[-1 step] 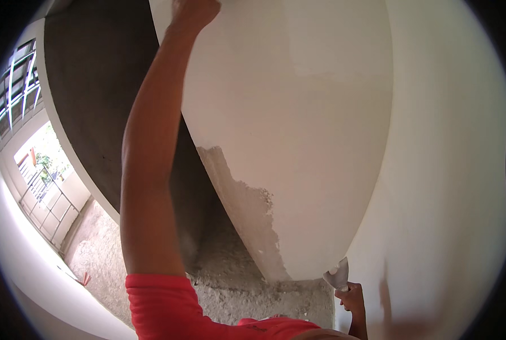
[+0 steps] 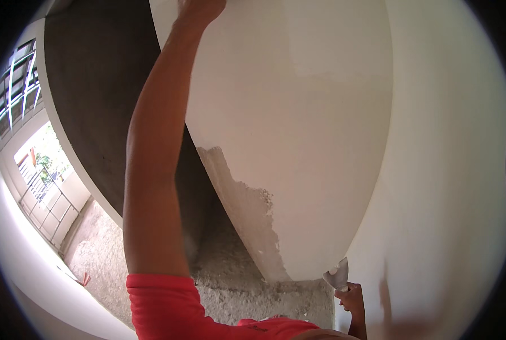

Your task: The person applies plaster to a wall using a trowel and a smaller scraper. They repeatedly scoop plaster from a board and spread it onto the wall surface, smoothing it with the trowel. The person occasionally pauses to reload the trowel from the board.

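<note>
My left arm reaches up across the view, and my left hand [image 2: 204,9] is at the top edge against the white-coated wall [image 2: 298,136]. Its fingers look curled closed, but the edge cuts them off, so whatever they hold is out of sight. Low on the right, my right hand [image 2: 352,298] grips a putty knife [image 2: 338,276] by its handle, blade up. Whitish filler is smeared on that blade. A rough, bare grey-brown patch [image 2: 247,209] runs down the lower left side of the coated wall.
A dark grey recess [image 2: 100,85] lies left of the coated wall. Rough concrete floor [image 2: 253,300] spreads below. Another pale wall [image 2: 440,170] rises close on the right. Far left are a window opening [image 2: 43,158] and a metal grille [image 2: 17,85].
My left hand and forearm have shifted slightly right and up along the wall. My right hand and the putty knife stay in place.
</note>
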`<action>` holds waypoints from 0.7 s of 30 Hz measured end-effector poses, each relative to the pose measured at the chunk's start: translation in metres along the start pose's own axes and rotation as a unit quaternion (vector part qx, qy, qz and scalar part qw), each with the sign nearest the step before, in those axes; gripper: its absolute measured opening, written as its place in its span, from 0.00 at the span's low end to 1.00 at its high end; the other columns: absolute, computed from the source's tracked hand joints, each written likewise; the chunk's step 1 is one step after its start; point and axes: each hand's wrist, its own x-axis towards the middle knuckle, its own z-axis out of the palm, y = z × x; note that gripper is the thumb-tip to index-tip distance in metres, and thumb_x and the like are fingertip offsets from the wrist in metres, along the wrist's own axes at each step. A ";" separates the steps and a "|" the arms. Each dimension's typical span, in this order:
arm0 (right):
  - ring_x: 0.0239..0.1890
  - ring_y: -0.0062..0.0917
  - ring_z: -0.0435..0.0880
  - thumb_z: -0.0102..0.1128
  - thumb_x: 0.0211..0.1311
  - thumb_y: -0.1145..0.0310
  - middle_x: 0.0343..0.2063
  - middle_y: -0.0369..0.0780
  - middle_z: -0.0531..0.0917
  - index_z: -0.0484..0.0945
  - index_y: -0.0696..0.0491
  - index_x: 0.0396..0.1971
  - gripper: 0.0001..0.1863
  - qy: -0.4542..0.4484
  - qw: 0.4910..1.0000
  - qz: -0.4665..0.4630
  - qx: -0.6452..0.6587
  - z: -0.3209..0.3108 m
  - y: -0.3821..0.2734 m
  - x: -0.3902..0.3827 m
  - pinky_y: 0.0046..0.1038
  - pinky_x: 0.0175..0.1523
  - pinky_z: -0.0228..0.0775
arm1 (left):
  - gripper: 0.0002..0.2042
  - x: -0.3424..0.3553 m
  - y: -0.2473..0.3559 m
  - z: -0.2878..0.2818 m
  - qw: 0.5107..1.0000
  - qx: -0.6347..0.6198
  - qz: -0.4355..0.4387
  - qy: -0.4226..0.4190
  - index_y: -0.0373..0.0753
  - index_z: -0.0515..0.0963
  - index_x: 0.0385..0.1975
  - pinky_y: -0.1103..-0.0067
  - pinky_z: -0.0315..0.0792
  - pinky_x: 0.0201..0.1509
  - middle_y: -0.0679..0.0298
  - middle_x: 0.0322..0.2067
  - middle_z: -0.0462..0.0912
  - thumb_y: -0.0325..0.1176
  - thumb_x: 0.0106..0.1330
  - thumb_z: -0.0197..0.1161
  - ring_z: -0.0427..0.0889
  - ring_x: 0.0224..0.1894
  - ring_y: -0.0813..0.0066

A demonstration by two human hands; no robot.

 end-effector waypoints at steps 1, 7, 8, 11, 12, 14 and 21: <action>0.09 0.18 0.72 0.64 0.43 0.71 0.10 0.38 0.75 0.80 0.61 0.24 0.09 0.012 1.000 0.004 0.006 -0.003 0.001 -0.003 0.25 0.12 0.60 | 0.27 0.013 0.013 0.002 1.000 -0.008 -0.025 -0.017 0.45 0.67 0.63 0.57 0.53 0.69 0.59 0.61 0.71 0.19 0.61 0.51 0.64 0.66 0.64; 0.07 0.19 0.70 0.63 0.44 0.72 0.09 0.38 0.73 0.77 0.61 0.21 0.07 -0.001 1.000 0.001 0.002 0.005 0.002 -0.006 0.26 0.10 0.57 | 0.28 -0.057 0.024 0.042 0.996 0.045 0.048 -0.066 0.54 0.73 0.58 0.55 0.56 0.67 0.67 0.55 0.77 0.20 0.56 0.53 0.71 0.61 0.71; 0.07 0.19 0.70 0.63 0.44 0.73 0.09 0.38 0.73 0.77 0.61 0.20 0.07 0.013 1.000 0.019 0.003 0.001 -0.002 -0.012 0.26 0.09 0.57 | 0.29 -0.081 0.036 0.027 0.994 0.047 0.066 -0.071 0.58 0.74 0.57 0.54 0.56 0.66 0.69 0.53 0.79 0.21 0.55 0.53 0.74 0.59 0.74; 0.07 0.20 0.70 0.63 0.45 0.73 0.09 0.37 0.72 0.76 0.60 0.20 0.07 0.013 0.999 0.043 -0.007 0.007 -0.019 -0.022 0.27 0.09 0.56 | 0.34 -0.140 0.016 -0.016 0.999 -0.027 0.039 -0.014 0.58 0.68 0.62 0.56 0.53 0.69 0.66 0.57 0.76 0.18 0.53 0.54 0.70 0.63 0.69; 0.07 0.20 0.70 0.63 0.45 0.73 0.09 0.37 0.72 0.76 0.60 0.19 0.07 0.023 0.998 0.051 -0.006 0.008 -0.022 -0.027 0.27 0.09 0.56 | 0.34 -0.143 0.005 -0.019 0.999 -0.016 0.024 -0.021 0.57 0.68 0.62 0.56 0.52 0.69 0.66 0.57 0.76 0.19 0.54 0.54 0.69 0.63 0.69; 0.08 0.20 0.71 0.63 0.45 0.73 0.09 0.37 0.71 0.76 0.60 0.20 0.07 0.012 0.999 0.038 -0.020 0.011 -0.015 -0.021 0.27 0.09 0.56 | 0.33 -0.147 -0.032 -0.026 0.999 0.018 -0.006 -0.045 0.57 0.67 0.62 0.55 0.52 0.69 0.65 0.57 0.76 0.19 0.55 0.54 0.68 0.64 0.68; 0.07 0.19 0.69 0.62 0.44 0.74 0.09 0.37 0.71 0.75 0.60 0.19 0.06 0.020 1.000 -0.023 -0.008 0.028 -0.015 -0.026 0.27 0.10 0.57 | 0.30 -0.090 -0.138 -0.008 0.995 0.075 -0.041 0.043 0.57 0.68 0.62 0.52 0.57 0.66 0.65 0.60 0.73 0.25 0.57 0.57 0.68 0.64 0.68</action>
